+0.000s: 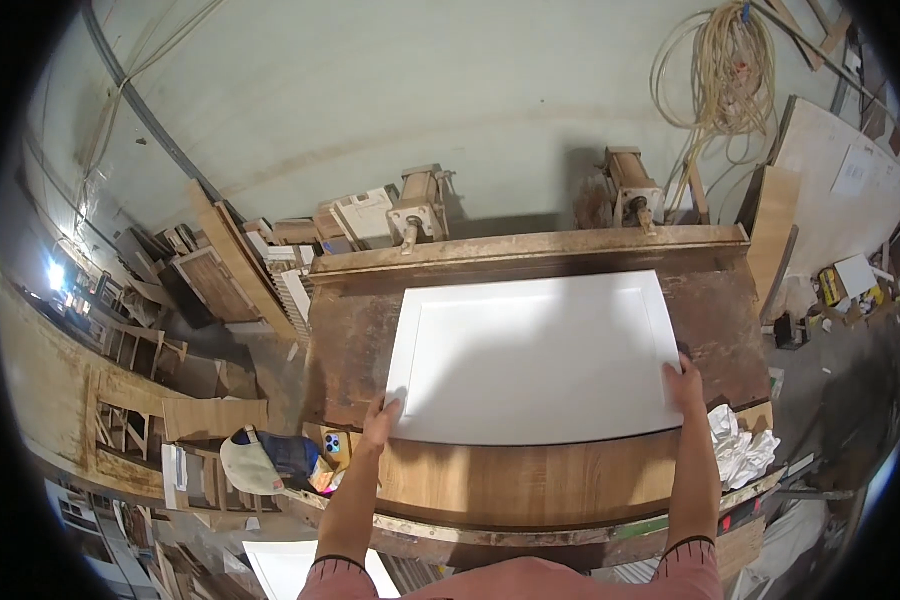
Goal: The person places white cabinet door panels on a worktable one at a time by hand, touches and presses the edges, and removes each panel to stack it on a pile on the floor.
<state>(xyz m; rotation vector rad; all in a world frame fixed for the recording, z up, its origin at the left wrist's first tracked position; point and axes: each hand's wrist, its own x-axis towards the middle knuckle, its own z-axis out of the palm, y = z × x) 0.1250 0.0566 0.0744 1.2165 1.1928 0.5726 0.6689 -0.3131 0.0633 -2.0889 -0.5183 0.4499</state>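
white panel [535, 355] | flat on workbench [490, 480], frame centre | left hand [378, 420] and right hand [685, 380] each closed over a near corner | best keep both grips level, edges square to the bench

Small yellow box [830, 285], perhaps package, far right.

A rag [742, 452] lies at the bench's [530, 485] near right corner. A cap [247, 466] sits near left. Two clamps [417, 208] [632, 190] stand along the far edge. Coiled cord [727, 70] hangs far right. Wood frames [220, 270] pile up at left.
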